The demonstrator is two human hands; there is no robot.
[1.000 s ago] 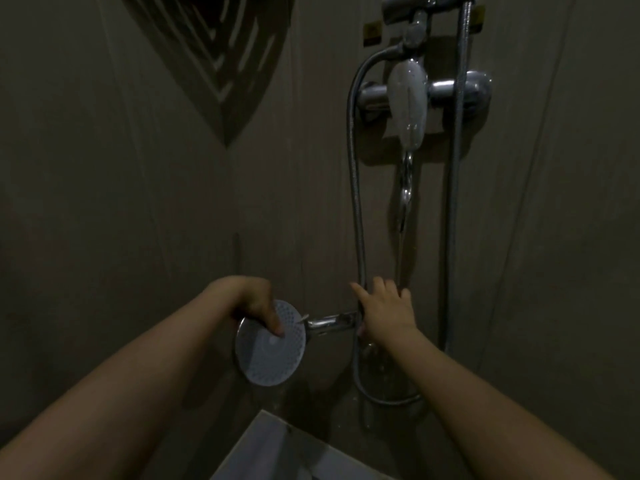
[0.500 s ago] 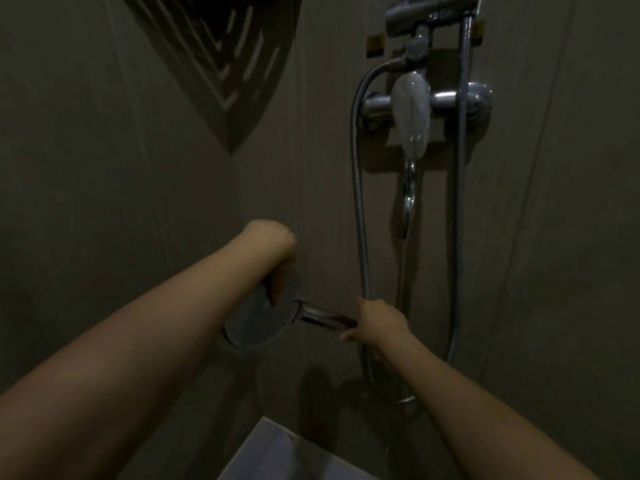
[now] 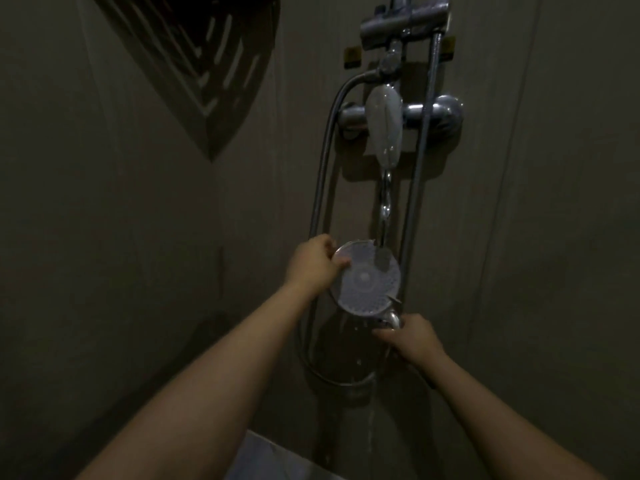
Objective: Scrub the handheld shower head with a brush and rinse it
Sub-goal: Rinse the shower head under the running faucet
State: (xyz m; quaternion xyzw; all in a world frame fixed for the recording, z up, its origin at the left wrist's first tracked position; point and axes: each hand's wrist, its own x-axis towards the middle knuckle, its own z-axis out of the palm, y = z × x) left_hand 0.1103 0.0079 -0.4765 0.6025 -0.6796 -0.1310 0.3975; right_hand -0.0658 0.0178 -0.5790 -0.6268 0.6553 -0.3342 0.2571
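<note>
left hand (image 3: 313, 265) grips the shower head (image 3: 365, 278) by its rim, right hand (image 3: 408, 336) wraps its handle (fingers curled), faucet water (image 3: 384, 216) striking the face.

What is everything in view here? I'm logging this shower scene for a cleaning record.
shower head: one, white face, under the water stream, centre.
water stream: one, clear, falling from the tap.
tap lever: one, white, on the chrome mixer.
hose: one, chrome, looping down the wall.
corner shelf: one, dark, upper left.
left hand: one, grips the shower head's rim.
right hand: one, grips the handle.
</note>
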